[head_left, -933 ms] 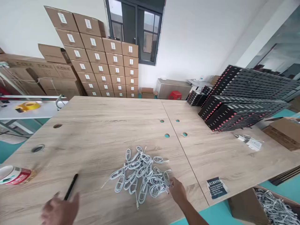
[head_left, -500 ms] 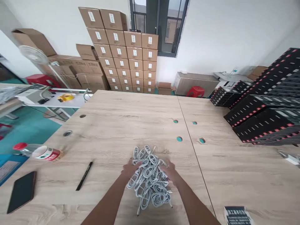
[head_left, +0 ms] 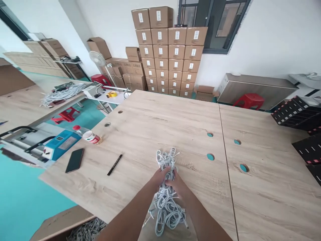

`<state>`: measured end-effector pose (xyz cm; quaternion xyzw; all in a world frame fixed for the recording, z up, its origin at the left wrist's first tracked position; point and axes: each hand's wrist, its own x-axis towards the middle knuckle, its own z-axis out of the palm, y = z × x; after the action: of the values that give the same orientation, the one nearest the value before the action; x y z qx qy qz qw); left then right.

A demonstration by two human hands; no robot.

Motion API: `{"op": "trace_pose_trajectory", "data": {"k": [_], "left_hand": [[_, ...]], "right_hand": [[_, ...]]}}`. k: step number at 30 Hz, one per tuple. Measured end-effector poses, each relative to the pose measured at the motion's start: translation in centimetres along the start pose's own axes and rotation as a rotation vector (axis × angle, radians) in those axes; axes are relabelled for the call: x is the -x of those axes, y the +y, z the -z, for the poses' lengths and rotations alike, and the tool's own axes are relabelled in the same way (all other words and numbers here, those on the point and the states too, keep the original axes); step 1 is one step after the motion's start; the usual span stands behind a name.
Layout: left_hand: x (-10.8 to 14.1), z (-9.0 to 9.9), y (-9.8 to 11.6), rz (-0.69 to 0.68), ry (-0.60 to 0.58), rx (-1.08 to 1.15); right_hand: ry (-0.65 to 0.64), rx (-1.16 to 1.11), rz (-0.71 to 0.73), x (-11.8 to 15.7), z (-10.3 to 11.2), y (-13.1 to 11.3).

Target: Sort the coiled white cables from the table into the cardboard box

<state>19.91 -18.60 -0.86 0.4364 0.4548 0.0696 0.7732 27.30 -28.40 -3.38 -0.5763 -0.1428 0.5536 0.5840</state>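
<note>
A bundle of white coiled cables (head_left: 166, 160) is squeezed into a narrow heap on the wooden table (head_left: 160, 117). My left hand (head_left: 159, 175) presses on its left side and my right hand (head_left: 177, 184) on its right side, fingers wrapped into the cables. More loops of the same bundle hang down between my forearms near the table's front edge.
A black pen (head_left: 114, 164), a dark phone (head_left: 74, 160) and a lying bottle with a red cap (head_left: 88, 135) rest on the table's left part. Black boxes (head_left: 296, 115) are stacked at the right. An open carton of cables (head_left: 82, 229) stands on the floor at lower left. Cardboard boxes (head_left: 173, 50) line the wall.
My hands closed in from both sides and pressed the spread pile of cables into a tight bundle. The view turned to the left, so the black box stacks slid toward the right edge.
</note>
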Motion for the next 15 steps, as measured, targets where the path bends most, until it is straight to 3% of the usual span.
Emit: {"op": "trace_pose_trajectory", "data": {"k": [9,15], "left_hand": [[5.3,-1.3,1.2,-0.16,-0.009,0.259],[8.9,0.5,2.6,-0.26,-0.033,0.28]], "right_hand": [[0.036,0.29,0.195,4.4,0.1,-4.0],[-0.028,0.398,0.217,7.2,-3.8,-6.4]]}}
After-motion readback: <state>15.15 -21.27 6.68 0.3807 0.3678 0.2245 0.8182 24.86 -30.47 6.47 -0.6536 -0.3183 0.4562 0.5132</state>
